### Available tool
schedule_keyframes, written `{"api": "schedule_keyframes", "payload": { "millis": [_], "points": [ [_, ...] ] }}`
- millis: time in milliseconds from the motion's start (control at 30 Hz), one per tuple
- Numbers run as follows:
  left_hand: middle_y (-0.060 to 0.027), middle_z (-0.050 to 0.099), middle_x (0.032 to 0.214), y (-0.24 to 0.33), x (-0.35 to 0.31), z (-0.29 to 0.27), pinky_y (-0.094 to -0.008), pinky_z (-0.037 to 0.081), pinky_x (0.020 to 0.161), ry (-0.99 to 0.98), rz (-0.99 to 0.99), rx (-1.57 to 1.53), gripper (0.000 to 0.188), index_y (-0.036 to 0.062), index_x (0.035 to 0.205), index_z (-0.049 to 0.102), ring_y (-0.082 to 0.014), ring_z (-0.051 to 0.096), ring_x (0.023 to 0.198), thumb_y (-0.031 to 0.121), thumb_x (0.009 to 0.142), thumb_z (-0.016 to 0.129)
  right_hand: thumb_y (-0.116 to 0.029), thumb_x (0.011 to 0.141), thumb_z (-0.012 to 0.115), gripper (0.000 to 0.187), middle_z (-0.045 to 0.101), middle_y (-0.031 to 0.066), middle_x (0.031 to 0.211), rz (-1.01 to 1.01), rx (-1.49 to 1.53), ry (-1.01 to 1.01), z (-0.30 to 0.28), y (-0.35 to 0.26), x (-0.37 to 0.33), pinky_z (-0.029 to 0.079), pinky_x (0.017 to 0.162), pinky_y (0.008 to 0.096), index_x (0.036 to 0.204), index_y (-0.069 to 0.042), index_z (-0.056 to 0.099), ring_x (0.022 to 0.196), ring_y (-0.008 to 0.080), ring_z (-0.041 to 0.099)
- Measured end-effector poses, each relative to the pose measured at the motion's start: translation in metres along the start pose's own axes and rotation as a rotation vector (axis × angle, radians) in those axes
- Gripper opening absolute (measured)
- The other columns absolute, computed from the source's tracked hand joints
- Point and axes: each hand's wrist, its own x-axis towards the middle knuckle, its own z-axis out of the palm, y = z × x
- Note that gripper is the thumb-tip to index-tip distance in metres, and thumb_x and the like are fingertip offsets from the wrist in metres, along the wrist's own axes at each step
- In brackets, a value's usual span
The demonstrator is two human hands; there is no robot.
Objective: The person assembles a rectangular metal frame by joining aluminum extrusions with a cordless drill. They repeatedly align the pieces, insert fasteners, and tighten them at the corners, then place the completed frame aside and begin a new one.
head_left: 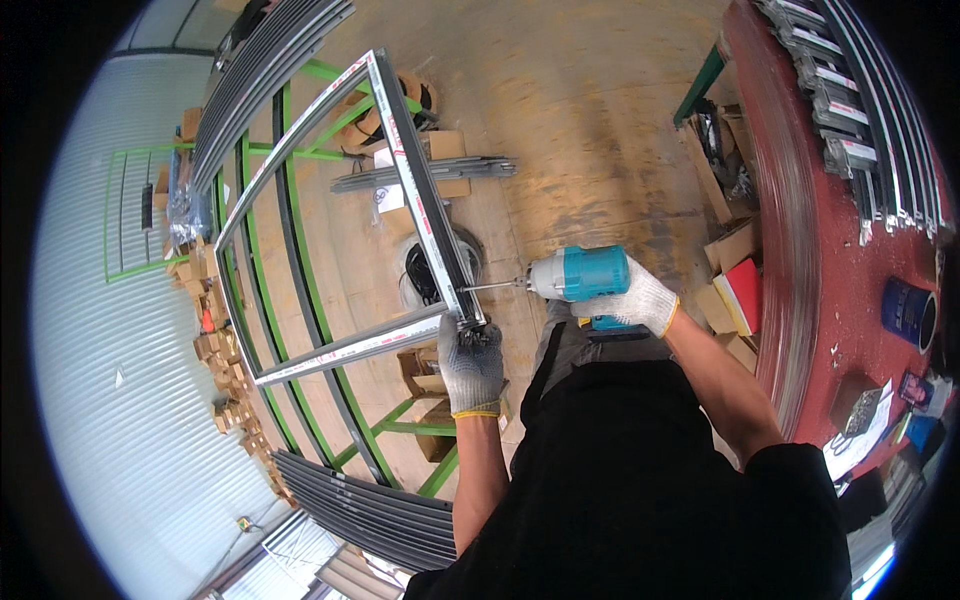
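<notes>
A rectangular window frame (413, 190), grey and black with printed protective film on its faces, rests on a green rack. My right hand (645, 298), in a white knitted glove with a yellow cuff, is closed around the handle of a teal cordless drill (592, 273). The drill's long bit (495, 286) points left and its tip meets the outer side of the frame near the corner closest to me. Just below that spot, my gloved left hand (472, 368) is closed on the frame's corner. Its fingertips are partly hidden among dark parts there.
Under the frame stands the green rack (300, 265) with black-padded bars. Dark profiles (365, 510) lie at its near end. Grey strips (430, 173) lie over a cardboard box beyond. At right, a red table (850, 330) carries more profiles, a blue can (908, 313) and papers.
</notes>
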Motion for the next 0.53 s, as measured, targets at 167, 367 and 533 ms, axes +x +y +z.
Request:
{"api": "schedule_keyframes", "payload": {
  "millis": [167,367,533],
  "points": [
    [-0.0109,0.074,0.108,-0.003,0.005,0.004,-0.0333,0.052,0.070,0.019,-0.008,0.021,0.025,0.0056,0.122,0.068,-0.0219,0.067,0.087,0.023,0.105,0.063,-0.016,0.076,0.090,0.051,0.077,0.0078,0.115,-0.011,0.166,-0.012,-0.005,-0.010,0.006,0.056,0.096,0.0353,0.123,-0.008,0.073,0.104,0.0187,0.071],
    [-0.0062,0.069,0.093,-0.004,-0.001,0.009,-0.0354,0.050,0.072,-0.017,0.015,0.019,0.018,0.0077,0.111,0.066,-0.0213,0.065,0.081,0.018,0.099,0.073,0.001,0.073,0.085,0.044,0.075,0.0075,0.095,0.333,0.535,-0.135,-0.022,-0.026,0.024,0.055,0.060,0.0321,0.115,-0.004,0.073,0.072,0.0167,0.068],
    [-0.0066,0.068,0.095,-0.005,0.001,-0.006,-0.0380,0.052,0.073,-0.054,0.022,0.009,0.029,0.0068,0.118,0.064,-0.0224,0.064,0.082,0.025,0.098,0.076,0.004,0.072,0.082,0.045,0.075,0.0086,0.096,0.312,0.593,-0.162,-0.019,-0.024,0.032,0.055,0.058,0.0322,0.116,-0.002,0.073,0.070,0.0175,0.068]
  ]
}}
